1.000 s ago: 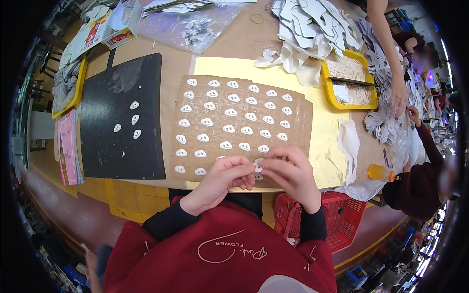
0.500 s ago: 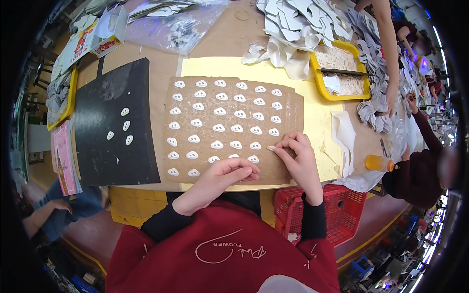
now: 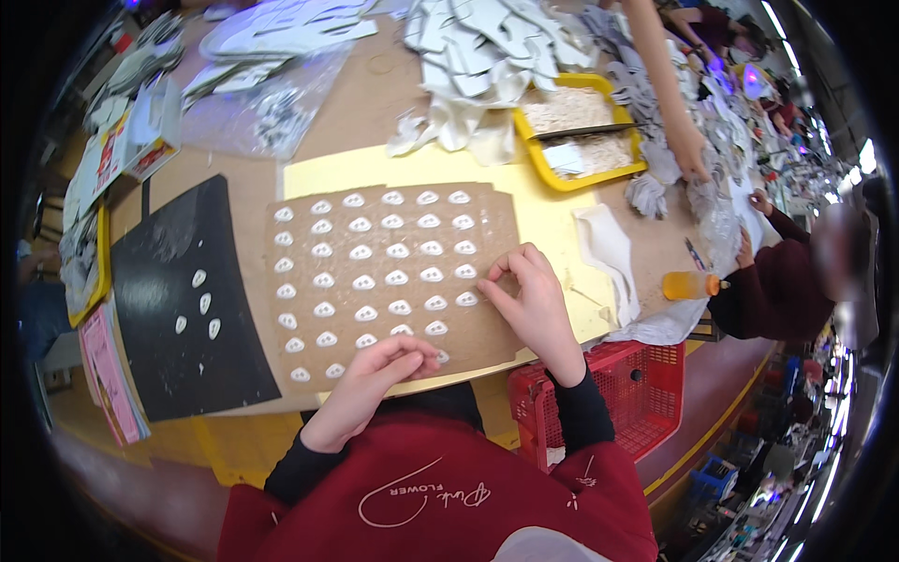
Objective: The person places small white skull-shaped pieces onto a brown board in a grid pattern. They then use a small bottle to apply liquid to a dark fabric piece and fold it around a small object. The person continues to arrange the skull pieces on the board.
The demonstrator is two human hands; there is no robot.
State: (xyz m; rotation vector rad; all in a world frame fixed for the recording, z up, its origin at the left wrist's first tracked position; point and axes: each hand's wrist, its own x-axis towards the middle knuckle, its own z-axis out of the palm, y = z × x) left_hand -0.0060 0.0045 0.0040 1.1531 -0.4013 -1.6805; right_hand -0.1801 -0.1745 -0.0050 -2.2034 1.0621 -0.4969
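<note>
Rows of small white rounded pieces with two dark holes point(image 3: 431, 273) lie on a brown cardboard sheet point(image 3: 506, 323). My right hand point(image 3: 538, 304) hovers at the sheet's right side, beside the white piece at the end of a row. Its thumb and index finger are bent and slightly apart, with nothing visible between them. Over the sheet's near edge, my left hand point(image 3: 375, 379) is closed, thumb against curled fingers; whatever lies inside is hidden. To the left, a black board point(image 3: 169, 281) carries several more of these white pieces.
Under the cardboard lies a yellow sheet point(image 3: 552, 281). White cut sheets point(image 3: 468, 42) are heaped beyond, near a divided yellow tray point(image 3: 627, 169). An orange bottle point(image 3: 688, 286) lies at right, above a red crate point(image 3: 646, 403). A co-worker's arm point(image 3: 660, 75) reaches in at the far right.
The white piece pinched in my right hand now lies on the cardboard at the row's end; my fingers have come off it. The whole view has shifted, moving the table leftward and down.
</note>
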